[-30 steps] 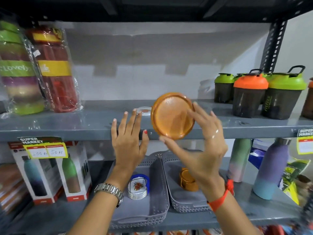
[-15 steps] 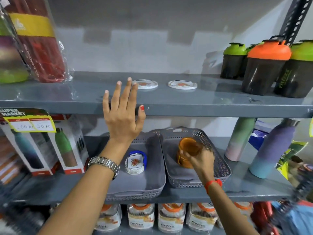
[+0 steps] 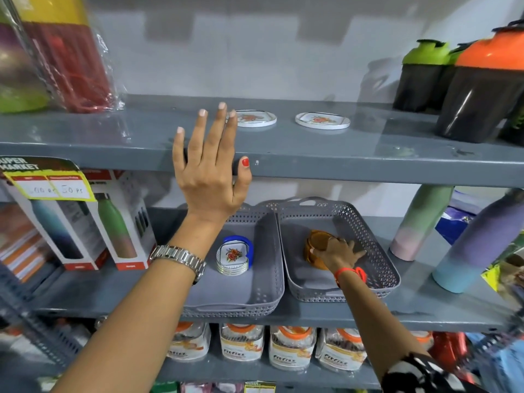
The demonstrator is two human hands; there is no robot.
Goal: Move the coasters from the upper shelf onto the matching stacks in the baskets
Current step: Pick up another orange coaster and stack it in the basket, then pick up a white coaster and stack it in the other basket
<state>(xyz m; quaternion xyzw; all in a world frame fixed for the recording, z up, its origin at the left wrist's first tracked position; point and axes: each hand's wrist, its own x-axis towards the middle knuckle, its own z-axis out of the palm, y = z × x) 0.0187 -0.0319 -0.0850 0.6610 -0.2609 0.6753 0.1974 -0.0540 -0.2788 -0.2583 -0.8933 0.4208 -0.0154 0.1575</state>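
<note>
Two white flower-print coasters lie on the upper shelf [image 3: 312,154]: one [image 3: 256,118] just right of my fingertips, the other [image 3: 322,120] further right. My left hand [image 3: 211,165] is raised flat, fingers apart, against the shelf's front edge, holding nothing. On the lower shelf the left grey basket [image 3: 269,265] holds a stack of white flower coasters in a blue holder [image 3: 234,255]. In the right grey basket [image 3: 377,259] my right hand [image 3: 338,255] rests on the orange coaster stack [image 3: 316,246], fingers over its top coaster.
Shaker bottles with green [image 3: 422,75] and orange [image 3: 482,92] lids stand at the upper shelf's right end, wrapped bottles [image 3: 65,55] at its left. Pastel bottles [image 3: 419,222] flank the baskets on the right, boxed bottles [image 3: 113,222] on the left. Jars [image 3: 292,347] fill the shelf below.
My right hand has carried the orange coaster from upper-shelf height down onto the orange stack in the right basket. My left hand has stayed at the shelf edge. The view has dropped and moved closer.
</note>
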